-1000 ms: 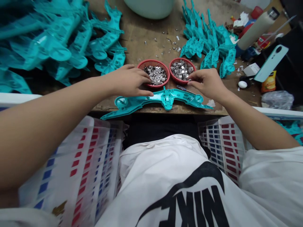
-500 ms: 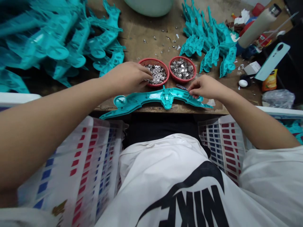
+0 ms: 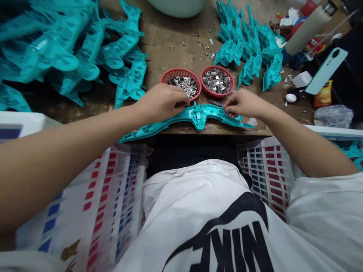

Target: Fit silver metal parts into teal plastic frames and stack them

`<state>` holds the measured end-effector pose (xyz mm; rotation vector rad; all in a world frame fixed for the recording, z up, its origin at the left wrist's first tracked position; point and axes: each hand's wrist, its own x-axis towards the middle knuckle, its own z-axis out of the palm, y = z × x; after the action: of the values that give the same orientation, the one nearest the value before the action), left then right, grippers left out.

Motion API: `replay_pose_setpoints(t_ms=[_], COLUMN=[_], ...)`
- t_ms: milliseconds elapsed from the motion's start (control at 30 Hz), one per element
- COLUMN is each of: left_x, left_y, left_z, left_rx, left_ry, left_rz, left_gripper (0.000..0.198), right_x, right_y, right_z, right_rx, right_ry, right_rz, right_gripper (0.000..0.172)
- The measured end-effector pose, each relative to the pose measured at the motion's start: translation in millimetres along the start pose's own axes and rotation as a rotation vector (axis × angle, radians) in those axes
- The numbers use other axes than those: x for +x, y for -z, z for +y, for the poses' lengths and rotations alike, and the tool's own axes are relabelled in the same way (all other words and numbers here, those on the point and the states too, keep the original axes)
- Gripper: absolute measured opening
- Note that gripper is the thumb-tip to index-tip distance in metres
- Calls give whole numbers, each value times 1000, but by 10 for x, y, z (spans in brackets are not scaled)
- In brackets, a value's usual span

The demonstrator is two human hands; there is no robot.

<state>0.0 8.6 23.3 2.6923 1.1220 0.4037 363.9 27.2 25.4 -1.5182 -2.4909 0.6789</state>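
A long, curved teal plastic part (image 3: pixel 211 110) lies across the front edge of the table. Above its left half is my left hand (image 3: pixel 167 100), fingers curled together at the near rim of the left red basket (image 3: pixel 163 78); whatever they pinch is hidden. That basket holds small shiny metal clips (image 3: pixel 188 86). My right hand (image 3: pixel 239 104) pinches a thin, pen-like tool with a clear end (image 3: pixel 216 102) over the part's right half. Just behind the tool stands the right red basket (image 3: pixel 204 86), filled with similar metal pieces (image 3: pixel 217 81).
Teal parts are piled at left (image 3: pixel 56 49) and stacked at back right (image 3: pixel 245 49). A pale green bowl (image 3: pixel 178 7) stands at the back. On the right are a bottle (image 3: pixel 309 28) and a phone (image 3: pixel 326 73). White crates (image 3: pixel 113 189) flank my lap.
My left hand has moved right and slightly nearer, from over the left basket to above the teal part, its fingers curling closed. My right hand has hardly moved.
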Motion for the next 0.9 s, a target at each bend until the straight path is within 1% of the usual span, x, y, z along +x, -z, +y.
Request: replay_pose_setpoints(t_ms=[67,167,267,400,500,633,733,800,900], left_x=[3,1,-1,-6,-13,-6,13,23,26], left_y=[-36,-67,-78,-76,-93,-151,-173,-162,-119], left_z=[9,29,35,51,86,105,79,64,84], left_rx=[43,57,41,-4,-127,-417,-498,-531,-583], left_ry=[-29,-38,-37,-29,37,174,210,234,276], left_rz=[-35,-57,-57,-44,3,123,126,130,149], left_gripper=[50,47,44,45,41,34,34,39,45], right_x=[-7,-23,-42,-61,-63,-56,-56,-61,-82], right_y=[-8,-11,-10,-19,-32,-38,-16,16,64], right_z=[-25,-81,-145,-209,-216,-174,-134,-128,-188], right_rx=[19,-4,-89,-179,-219,-221,-214,-206,-182], right_ry=[-26,-14,3,3,0,8,27,43,44], right_rz=[-15,-10,23,90,110,78,61,50,67], right_gripper=[19,22,26,23,20,16,18,23,28])
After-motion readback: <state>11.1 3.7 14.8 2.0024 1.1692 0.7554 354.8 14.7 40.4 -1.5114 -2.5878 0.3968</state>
